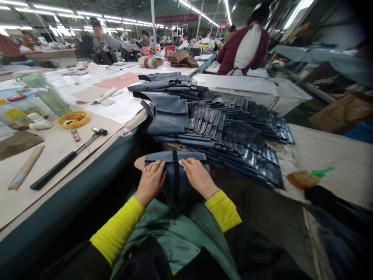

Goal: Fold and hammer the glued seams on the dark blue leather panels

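Note:
A dark blue leather-like panel (pixel 185 182) with crossing black strips rests over my lap, its far part folded into a flap. My left hand (pixel 152 179) has its fingers curled on the left of this fold, pressing the panel. On the right side, my right hand (pixel 200 178) pinches a small pale flat piece (pixel 182 163) against the panel, near the vertical black strip; its exact kind is too small to tell. A tan rounded edge (pixel 140 163) sticks out beyond the panel at left. Just past my hands lie overlapping stacks of similar blue panels (pixel 210 120).
On the left table are a hammer (pixel 68 158), a wooden stick (pixel 27 167), small pink snips (pixel 75 135), a yellow dish (pixel 72 119) and a green bottle (pixel 48 93). A squeeze bottle (pixel 305 178) with a green nozzle lies right. A co-worker (pixel 246 44) stands beyond the stacks.

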`<state>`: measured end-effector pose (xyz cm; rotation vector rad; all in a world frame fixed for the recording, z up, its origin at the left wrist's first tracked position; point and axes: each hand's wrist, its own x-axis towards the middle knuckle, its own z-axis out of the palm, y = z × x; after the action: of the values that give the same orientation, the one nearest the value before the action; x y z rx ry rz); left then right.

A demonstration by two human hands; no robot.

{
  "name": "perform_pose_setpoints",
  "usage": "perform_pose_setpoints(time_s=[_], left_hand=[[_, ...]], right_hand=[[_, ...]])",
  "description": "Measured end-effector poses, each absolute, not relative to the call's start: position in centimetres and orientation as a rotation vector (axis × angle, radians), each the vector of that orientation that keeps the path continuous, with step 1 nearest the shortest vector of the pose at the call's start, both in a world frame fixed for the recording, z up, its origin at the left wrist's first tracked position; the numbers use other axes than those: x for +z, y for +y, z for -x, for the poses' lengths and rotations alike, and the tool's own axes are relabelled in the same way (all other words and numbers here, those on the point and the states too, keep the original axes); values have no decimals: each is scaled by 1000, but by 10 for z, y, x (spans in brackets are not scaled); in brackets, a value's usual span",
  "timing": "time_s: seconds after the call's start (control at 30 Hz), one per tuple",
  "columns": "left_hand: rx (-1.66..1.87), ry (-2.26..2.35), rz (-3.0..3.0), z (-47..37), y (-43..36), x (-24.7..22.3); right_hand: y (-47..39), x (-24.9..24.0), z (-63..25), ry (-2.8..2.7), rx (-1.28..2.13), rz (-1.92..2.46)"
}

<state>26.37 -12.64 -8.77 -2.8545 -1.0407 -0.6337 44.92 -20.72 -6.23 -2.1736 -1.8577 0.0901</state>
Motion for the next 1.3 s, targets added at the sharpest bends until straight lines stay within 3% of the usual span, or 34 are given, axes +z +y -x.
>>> perform_pose_setpoints(time_s=[0.5,1.3], left_hand=[[-516,-1152,2823,-272,-115,-71],[-622,-1067,2863,-268,-110,-67]], right_hand=[[-206,-68,-455,-1888,85,2114],[-208,-67,-462,-1927,105,2047]])
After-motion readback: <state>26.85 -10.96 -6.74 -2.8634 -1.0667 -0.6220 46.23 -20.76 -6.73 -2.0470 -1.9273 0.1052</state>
